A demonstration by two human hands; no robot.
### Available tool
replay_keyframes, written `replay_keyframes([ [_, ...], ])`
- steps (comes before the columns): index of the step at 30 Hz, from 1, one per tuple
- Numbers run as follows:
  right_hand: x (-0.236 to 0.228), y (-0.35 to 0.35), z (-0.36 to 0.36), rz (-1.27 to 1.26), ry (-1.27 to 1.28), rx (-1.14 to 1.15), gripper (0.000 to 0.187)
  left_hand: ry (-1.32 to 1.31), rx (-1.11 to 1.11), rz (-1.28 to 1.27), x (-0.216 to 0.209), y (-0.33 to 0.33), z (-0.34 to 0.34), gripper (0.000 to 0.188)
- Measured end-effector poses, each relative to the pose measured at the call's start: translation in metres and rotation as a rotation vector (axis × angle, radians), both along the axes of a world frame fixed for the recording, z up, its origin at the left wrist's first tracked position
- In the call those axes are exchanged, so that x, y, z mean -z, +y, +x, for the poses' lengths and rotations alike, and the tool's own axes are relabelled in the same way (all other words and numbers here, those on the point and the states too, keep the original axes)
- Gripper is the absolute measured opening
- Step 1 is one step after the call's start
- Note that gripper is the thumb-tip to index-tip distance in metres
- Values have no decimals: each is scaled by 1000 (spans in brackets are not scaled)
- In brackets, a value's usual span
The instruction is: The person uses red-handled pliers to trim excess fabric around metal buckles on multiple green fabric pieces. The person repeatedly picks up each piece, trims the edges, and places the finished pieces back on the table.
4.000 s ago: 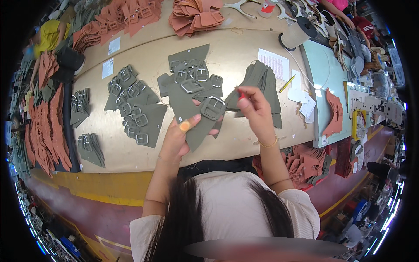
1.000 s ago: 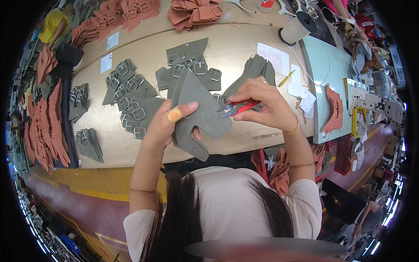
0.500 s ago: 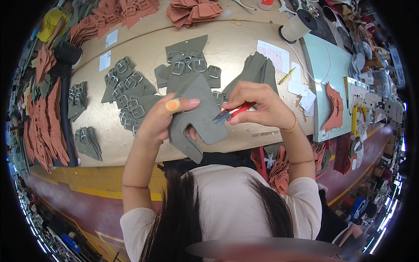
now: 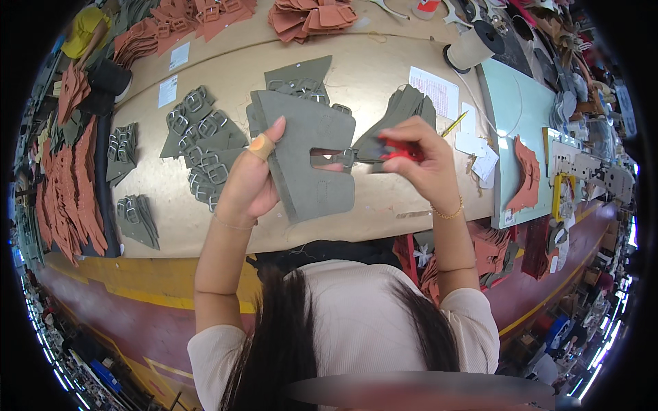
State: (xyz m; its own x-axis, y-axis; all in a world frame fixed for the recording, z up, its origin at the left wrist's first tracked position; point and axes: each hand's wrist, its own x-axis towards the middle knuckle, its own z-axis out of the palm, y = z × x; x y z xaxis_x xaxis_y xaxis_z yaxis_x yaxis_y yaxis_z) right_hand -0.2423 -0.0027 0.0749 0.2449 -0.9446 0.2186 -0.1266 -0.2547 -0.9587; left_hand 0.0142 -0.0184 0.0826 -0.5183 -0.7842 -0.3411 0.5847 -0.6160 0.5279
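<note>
Above the table, my left hand (image 4: pixel 252 179) grips a flat grey-green shoe upper piece (image 4: pixel 301 127) by its left edge. The thumb lies on top, and a yellowish wrap circles it near its base. A slot opens in the piece's right side; a fingertip shows through it. My right hand (image 4: pixel 433 164) is closed on red-handled thread snips (image 4: pixel 404 149), just right of the piece and apart from it. Their blades are blurred by motion. A buckle (image 4: pixel 348 158) shows at the slot's mouth; whether it belongs to the held piece, I cannot tell.
Grey-green buckled pieces (image 4: pixel 205 130) lie left of my hands, and a grey-green stack (image 4: pixel 404 113) lies beyond the right one. Orange-brown pieces (image 4: pixel 312 17) are piled at the back. A thread spool (image 4: pixel 473 46), paper sheet (image 4: pixel 435 89) and yellow pen (image 4: pixel 455 123) are at the right.
The piece has been turned so that its slot faces right instead of down toward me. My right hand has drawn the snips off its surface, to the right and slightly away from me.
</note>
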Motion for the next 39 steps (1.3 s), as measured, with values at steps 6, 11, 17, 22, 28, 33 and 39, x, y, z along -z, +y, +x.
replay_keyframes([
  [6, -5, -8, 4, -115, 204, -224, 38, -40, 77, -68, 0, -6, 0, 56],
  [11, -13, -11, 8, -94, 239, -279, 38, -85, 92, -47, -5, -9, 0, 55],
  [17, -25, -23, 4, -297, 445, -372, 35, -264, 163, 43, -5, -16, -2, 52],
  [22, -28, -32, 10, -280, 402, -455, 33, -279, 259, 12, 2, -22, -9, 51],
  [28, -26, -28, 15, -266, 381, -503, 37, -329, 305, 9, -2, -21, -14, 48],
  [33, -24, -24, 15, -268, 361, -495, 37, -347, 333, 24, -11, -21, -17, 44],
  [39, -23, -24, 13, -237, 363, -491, 29, -399, 374, 60, -14, -23, -18, 43],
])
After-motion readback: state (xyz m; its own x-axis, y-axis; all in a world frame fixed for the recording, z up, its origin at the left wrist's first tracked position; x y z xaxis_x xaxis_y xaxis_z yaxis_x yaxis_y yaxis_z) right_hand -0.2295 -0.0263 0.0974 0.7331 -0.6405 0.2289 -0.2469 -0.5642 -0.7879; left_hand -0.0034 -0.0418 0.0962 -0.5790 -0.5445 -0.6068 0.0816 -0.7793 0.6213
